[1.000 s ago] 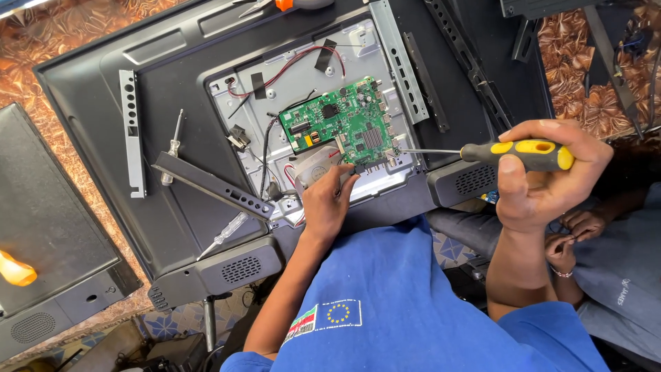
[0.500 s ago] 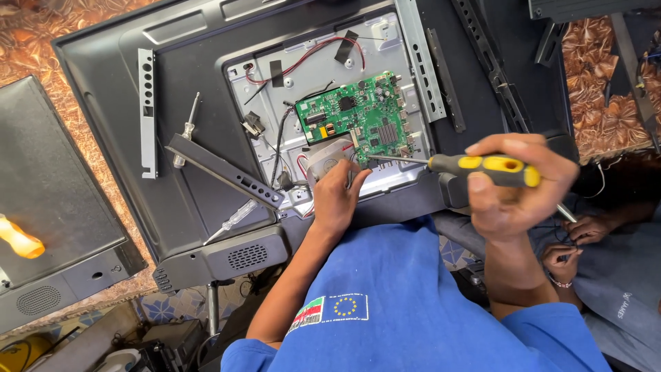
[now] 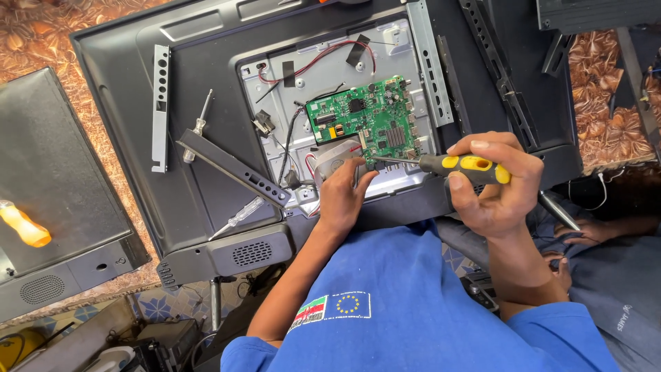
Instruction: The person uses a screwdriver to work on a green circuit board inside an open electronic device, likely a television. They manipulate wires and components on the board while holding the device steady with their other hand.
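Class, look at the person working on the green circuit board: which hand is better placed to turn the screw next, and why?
The right hand. It grips the yellow-handled screwdriver, whose tip rests at the lower edge of the green circuit board. The left hand holds no tool; it rests beside the tip.

Opened television back (image 3: 206, 200) lying flat, circuit board (image 3: 365, 124) set in its metal bay (image 3: 323, 76) at centre.

Right hand (image 3: 496, 186) at 4 o'clock from the board, closed round a screwdriver (image 3: 441, 164) reaching toward 9 o'clock, tip touching the board's near edge. Left hand (image 3: 341, 196) just below the tip, at 6 o'clock from the board, resting on the bay's near rim. Loose bracket (image 3: 231, 167) lying aslant on the panel at 9 o'clock from the board, small screwdriver (image 3: 196, 127) behind it, another small screwdriver (image 3: 237, 217) in front. Perforated strip (image 3: 160, 107) farther toward 9 o'clock. Second set (image 3: 55, 179) apart at far 9 o'clock, tool handle (image 3: 24, 226) lying on it.
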